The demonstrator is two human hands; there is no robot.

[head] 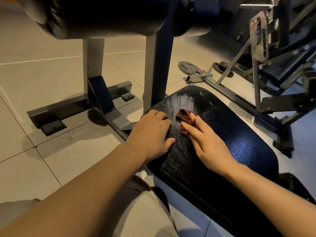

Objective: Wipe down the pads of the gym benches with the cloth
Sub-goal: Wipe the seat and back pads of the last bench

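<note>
A black textured seat pad [236, 134] fills the centre right of the head view, with a pale wiped streak near its far left corner. A small brown cloth [183, 116] lies on the pad under the straight fingers of my right hand [205, 141], which presses it flat. My left hand [153, 132] rests on the pad's left edge, fingers curled over the rim, thumb on the top surface. A second large dark pad [95, 14] hangs overhead at the top of the view.
Grey steel posts [157, 69] and a floor frame [75, 106] stand just beyond the pad. Weight plates [189, 66] lie on the tiled floor at the back. Another machine's frame [273, 103] crowds the right side. My knee shows at the bottom.
</note>
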